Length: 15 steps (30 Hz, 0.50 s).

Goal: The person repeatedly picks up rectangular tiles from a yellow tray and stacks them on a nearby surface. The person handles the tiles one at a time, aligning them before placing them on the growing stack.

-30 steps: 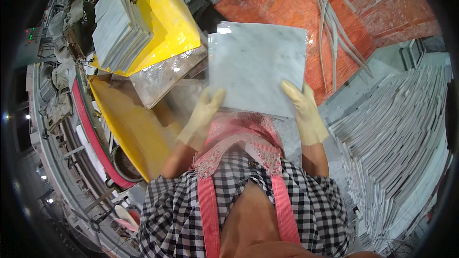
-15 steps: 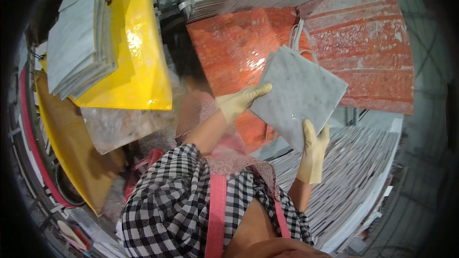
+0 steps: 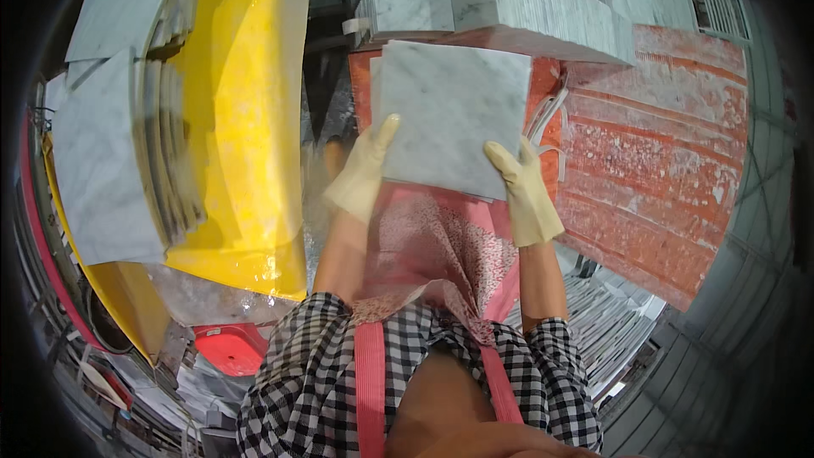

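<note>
Between my two hands I hold a small stack of square grey-white marble tiles (image 3: 454, 110), one showing slightly behind another at the left edge. My left hand (image 3: 365, 165), in a cream rubber glove, grips the stack's left edge with the thumb on top. On the lower right corner, my right hand (image 3: 526, 187), gloved alike, presses its thumb on the face; the fingers of both hands are largely hidden underneath. Below the tiles lies an orange-red sheet (image 3: 363, 89), mostly covered by them.
Marble tiles (image 3: 106, 153) lie in stacks on a yellow sheet (image 3: 242, 119) at the left. A long row of tiles (image 3: 543, 13) stands at the back. Right is a worn red surface (image 3: 649, 144); below it, many upright tiles (image 3: 568, 314). A red object (image 3: 229, 348) sits lower left.
Both hands have brought the tiles up and left, turning them from a diamond slant to nearly square-on. My body and view have swung toward the right, away from the upright tiles.
</note>
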Motion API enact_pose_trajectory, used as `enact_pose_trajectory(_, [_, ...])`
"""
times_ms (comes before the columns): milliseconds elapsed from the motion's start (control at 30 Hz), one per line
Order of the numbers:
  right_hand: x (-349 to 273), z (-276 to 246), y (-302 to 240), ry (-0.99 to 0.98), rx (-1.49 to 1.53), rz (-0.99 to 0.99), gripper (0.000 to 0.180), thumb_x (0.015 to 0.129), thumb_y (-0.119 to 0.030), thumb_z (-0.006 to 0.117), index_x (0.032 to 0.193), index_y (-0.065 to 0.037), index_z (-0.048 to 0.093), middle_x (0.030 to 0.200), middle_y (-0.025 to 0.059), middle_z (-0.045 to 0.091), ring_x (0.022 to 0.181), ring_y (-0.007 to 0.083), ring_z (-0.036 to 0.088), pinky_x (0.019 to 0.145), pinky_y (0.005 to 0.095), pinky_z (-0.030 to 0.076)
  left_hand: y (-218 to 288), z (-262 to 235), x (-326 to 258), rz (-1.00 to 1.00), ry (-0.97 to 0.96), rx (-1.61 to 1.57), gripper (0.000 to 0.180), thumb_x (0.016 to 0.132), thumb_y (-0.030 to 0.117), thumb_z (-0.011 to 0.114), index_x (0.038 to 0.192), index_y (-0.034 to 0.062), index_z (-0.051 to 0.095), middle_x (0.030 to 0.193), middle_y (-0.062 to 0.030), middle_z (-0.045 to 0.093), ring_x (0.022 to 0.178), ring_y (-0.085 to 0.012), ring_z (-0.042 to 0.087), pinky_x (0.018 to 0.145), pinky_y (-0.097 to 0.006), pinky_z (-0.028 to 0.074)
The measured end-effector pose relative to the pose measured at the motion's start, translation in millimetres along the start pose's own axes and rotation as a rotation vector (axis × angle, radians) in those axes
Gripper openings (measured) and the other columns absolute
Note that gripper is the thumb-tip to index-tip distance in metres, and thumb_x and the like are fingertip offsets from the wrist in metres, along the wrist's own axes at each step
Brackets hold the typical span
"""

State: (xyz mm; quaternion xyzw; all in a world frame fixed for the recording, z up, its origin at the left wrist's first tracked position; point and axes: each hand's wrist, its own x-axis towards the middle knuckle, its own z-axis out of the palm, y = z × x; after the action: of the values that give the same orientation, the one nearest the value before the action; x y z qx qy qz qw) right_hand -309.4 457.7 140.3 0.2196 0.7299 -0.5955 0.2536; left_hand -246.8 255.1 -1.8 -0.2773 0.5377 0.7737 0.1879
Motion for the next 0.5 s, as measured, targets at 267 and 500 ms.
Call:
enact_pose_trajectory(267, [208, 37, -16, -0.379, 0.030, 0.133, 0.058, 0.093, -0.022, 0.069, 0.140, 0.006, 0.050, 0.133, 0.0162, 0.062, 0.119, 0.0228, 0.061, 0.103, 0.0341, 0.047, 39, -25, 114, -0.079, 0.381, -0.107, 0.085, 0.094, 0.062, 0.060, 0.137, -0.0101, 0.051, 0.132, -0.0199, 0.060, 0.120, -0.0257, 0.058, 0.103, -0.035, 0.045])
enact_pose_trajectory(500, [338, 44, -28, -0.443, -0.068, 0.011, 0.060, 0.094, -0.026, 0.069, 0.135, 0.011, 0.050, 0.128, 0.0187, 0.064, 0.118, 0.0264, 0.060, 0.104, 0.0354, 0.046, 75, -40, 232, -0.019, 0.404, 0.099, 0.093, 0.088, 0.067, 0.065, 0.132, -0.0134, 0.054, 0.126, -0.0194, 0.064, 0.116, -0.0249, 0.060, 0.102, -0.035, 0.045])
